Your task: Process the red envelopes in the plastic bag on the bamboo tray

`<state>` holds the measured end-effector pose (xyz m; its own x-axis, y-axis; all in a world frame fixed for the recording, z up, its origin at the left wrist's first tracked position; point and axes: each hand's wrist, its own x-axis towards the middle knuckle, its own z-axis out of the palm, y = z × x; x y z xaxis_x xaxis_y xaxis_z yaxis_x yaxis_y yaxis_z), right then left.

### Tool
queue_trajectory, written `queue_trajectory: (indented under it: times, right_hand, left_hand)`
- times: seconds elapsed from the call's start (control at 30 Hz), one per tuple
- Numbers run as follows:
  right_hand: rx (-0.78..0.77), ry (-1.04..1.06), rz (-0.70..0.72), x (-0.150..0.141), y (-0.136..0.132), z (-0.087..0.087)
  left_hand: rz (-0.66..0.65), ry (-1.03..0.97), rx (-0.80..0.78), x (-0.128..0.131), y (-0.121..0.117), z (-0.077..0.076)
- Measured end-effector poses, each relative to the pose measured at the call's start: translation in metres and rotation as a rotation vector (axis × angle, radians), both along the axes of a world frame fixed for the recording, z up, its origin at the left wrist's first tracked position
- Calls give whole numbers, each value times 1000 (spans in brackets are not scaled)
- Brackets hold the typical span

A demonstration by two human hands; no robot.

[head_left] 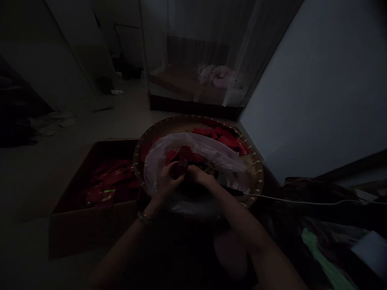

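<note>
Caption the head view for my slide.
Left fingers hold a red packet, right fingers beside it, over translucent plastic in a woven tray.

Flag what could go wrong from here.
1. The small glossy red packet in the left hand, right hand close by, might slip among the crumpled translucent plastic.
2. The thin white cord crosses the rim of the round woven bamboo tray near the right forearm; it could snag.
3. Dim light may hide mistakes.
</note>
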<state>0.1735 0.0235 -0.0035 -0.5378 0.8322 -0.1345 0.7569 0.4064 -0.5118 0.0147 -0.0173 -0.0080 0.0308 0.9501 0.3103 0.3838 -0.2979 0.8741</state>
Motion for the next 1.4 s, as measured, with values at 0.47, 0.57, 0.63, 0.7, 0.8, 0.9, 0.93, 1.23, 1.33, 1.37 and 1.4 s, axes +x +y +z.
queue_trajectory:
  times: [0.47, 0.57, 0.63, 0.7, 0.8, 0.9, 0.93, 1.23, 1.33, 1.37, 1.4]
  right_hand:
    - [-694, 1033, -558, 50, -28, 18]
    - [-752, 1256, -567, 53, -35, 20]
    - [-750, 1311, -580, 55, -40, 26]
    - [-755, 1296, -569, 57, -45, 35]
    - [-758, 1211, -503, 60, -51, 52]
    - [-691, 1122, -455, 62, -53, 70]
    - [-655, 1080, -445, 62, -53, 75]
    - [-255, 471, -250, 43, -42, 106]
    - [-160, 350, -206, 35, -42, 111]
    - [-129, 324, -200, 33, -42, 112]
    - [-95, 298, -199, 32, -42, 112]
  left_hand:
    - [-49, 100, 50, 1, 1, 3]
    - [-62, 113, 66, 1, 2, 2]
    - [-78, 100, 81, 1, 3, 1]
    - [-90, 90, 84, 1, 3, 0]
    - [-104, 104, 58, 1, 4, -3]
    - [-120, 127, 43, 1, 5, -5]
    - [-131, 136, 47, 1, 5, -5]
    - [-153, 195, 70, 3, 2, -5]
    - [-157, 201, 82, 3, 3, -8]
    - [-162, 202, 87, 3, 4, -9]
    - [-164, 204, 89, 3, 4, -10]
